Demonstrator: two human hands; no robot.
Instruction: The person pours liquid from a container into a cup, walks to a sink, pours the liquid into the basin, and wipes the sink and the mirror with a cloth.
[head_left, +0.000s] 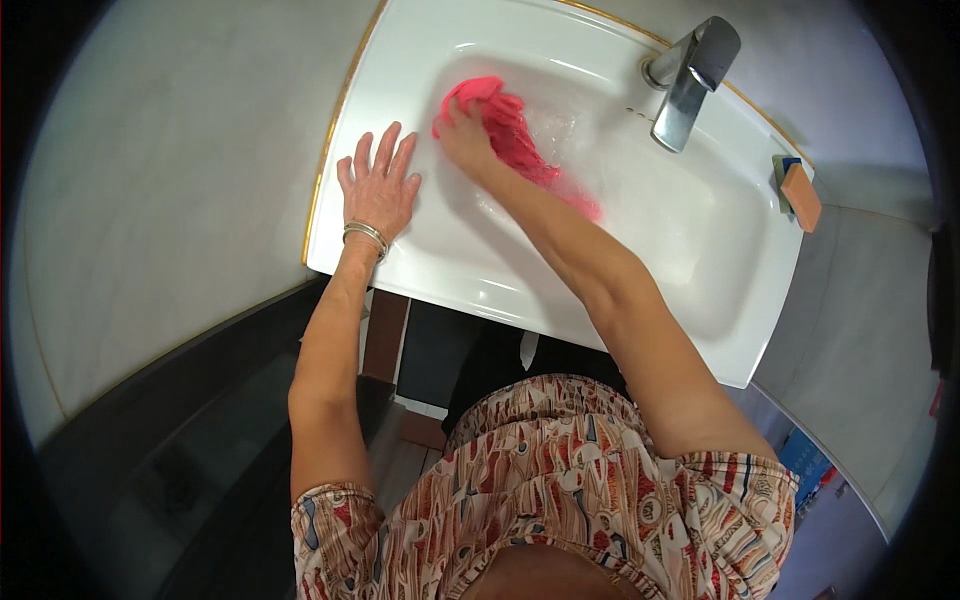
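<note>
A wet, bright pink cloth (pixel 515 140) lies bunched along the left side of the white sink (pixel 420 265), its lower end trailing into cloudy, sudsy water. My right hand (pixel 466 138) reaches across the basin and grips the cloth's upper left part, with the fingers curled into it. Flat on the sink's left rim rests my left hand (pixel 380 190), fingers spread and holding nothing. A bangle (pixel 367 238) circles my left wrist.
A chrome faucet (pixel 690 85) stands at the sink's back right. An orange bar (pixel 801 197), apparently soap or a sponge, sits at the right edge beside a green and blue piece (pixel 783 180). Grey walls border the sink on both sides.
</note>
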